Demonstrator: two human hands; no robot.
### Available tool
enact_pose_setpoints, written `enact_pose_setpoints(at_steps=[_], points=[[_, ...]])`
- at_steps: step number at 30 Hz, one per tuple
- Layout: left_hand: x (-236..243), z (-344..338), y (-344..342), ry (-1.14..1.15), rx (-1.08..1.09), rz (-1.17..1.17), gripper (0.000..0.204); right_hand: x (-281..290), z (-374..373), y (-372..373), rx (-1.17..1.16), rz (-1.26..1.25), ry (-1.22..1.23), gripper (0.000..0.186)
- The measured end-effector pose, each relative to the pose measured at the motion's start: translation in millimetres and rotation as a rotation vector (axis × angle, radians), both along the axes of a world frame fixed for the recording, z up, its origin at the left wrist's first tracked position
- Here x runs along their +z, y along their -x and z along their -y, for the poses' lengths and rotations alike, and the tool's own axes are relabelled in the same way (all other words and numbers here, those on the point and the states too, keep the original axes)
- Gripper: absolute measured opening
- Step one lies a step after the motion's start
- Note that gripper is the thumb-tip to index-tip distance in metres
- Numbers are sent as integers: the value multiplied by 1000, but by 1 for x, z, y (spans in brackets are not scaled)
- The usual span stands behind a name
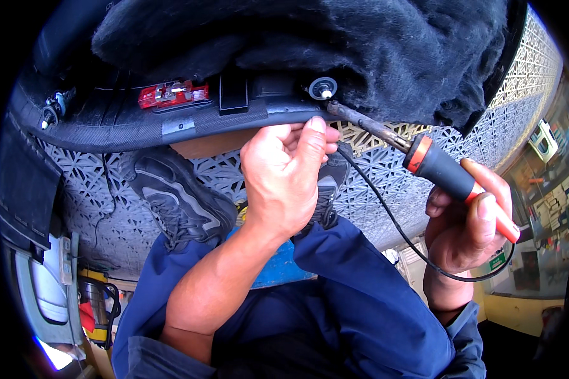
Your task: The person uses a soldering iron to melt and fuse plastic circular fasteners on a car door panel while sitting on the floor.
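Observation:
My right hand (pixel 468 221) is closed round the black and orange-red handle of a soldering iron (pixel 446 169), whose dark metal shaft slants up to the left. The iron's tip end reaches the rim of a long black plastic panel (pixel 227 120), close beside a round grey fastener (pixel 323 88) with a white centre. Whether the tip touches the plastic I cannot tell. My left hand (pixel 283 170) pinches the panel's lower edge just left of the tip, thumb uppermost and fingers curled. From the handle's end a black cord (pixel 392 218) loops back toward the panel.
Dark fluffy material (pixel 297 41) covers the panel's far side. A red and clear object (pixel 174 95) lies on the panel, left of my hand. Another fastener (pixel 52 112) sits at its left end. Below are patterned floor mats (pixel 385 189) and my dark shoes (pixel 177 196).

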State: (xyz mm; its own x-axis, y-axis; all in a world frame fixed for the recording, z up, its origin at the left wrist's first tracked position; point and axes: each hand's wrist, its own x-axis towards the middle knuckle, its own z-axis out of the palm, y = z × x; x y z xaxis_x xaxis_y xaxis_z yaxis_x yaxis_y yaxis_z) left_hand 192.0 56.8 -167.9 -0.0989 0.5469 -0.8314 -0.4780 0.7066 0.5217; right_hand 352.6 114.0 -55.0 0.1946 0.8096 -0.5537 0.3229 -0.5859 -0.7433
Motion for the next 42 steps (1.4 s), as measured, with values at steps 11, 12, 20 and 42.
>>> enact_pose_setpoints(at_steps=[11, 12, 20, 42], points=[[2, -1, -4, 12, -1, -48, 21, -10, 2, -7, -43, -102, 4, 46], [2, -1, -4, 14, -2, -50, 21, -11, 2, -8, -39, -104, 2, 46], [2, -1, -5, 8, -10, -51, 20, -21, -3, -9, -48, -127, -11, 40], [2, -1, -6, 19, -9, -50, 20, -34, -8, -11, -184, -96, 58, 41]])
